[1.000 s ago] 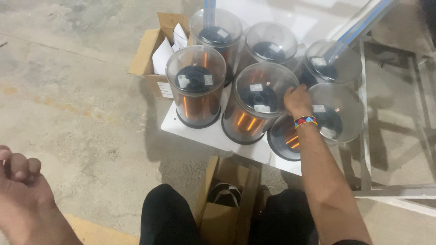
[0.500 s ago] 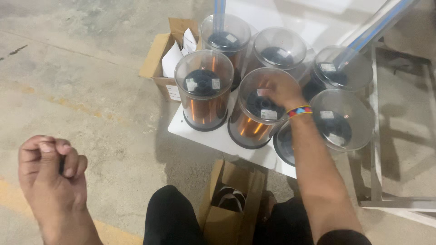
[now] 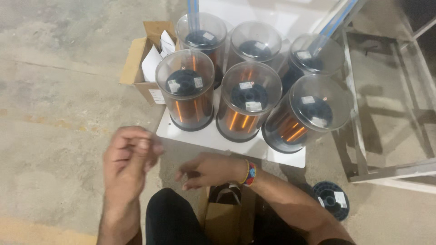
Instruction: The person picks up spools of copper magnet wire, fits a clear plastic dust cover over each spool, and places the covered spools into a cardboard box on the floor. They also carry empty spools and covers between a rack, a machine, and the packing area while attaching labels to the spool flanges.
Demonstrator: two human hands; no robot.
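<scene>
My left hand (image 3: 128, 162) hovers over the concrete floor with its fingers curled loosely, holding nothing. My right hand (image 3: 208, 169), with a beaded bracelet at the wrist, hangs palm down just in front of the white board (image 3: 286, 155) and holds nothing. On the board stand several clear plastic canisters, each over a spool of copper wire; the nearest are the left one (image 3: 185, 95), the middle one (image 3: 248, 107) and the right one (image 3: 305, 113). Both hands are apart from the canisters.
An open cardboard box (image 3: 141, 61) with white papers sits left of the board. A brown paper bag (image 3: 223, 217) stands between my knees. A black empty spool (image 3: 331, 199) lies on the floor at the right. A white metal frame (image 3: 386, 136) stands further right.
My right hand has left the middle canister's lid and dropped down in front of the board. My left hand has moved right, toward the middle. The view has tilted.
</scene>
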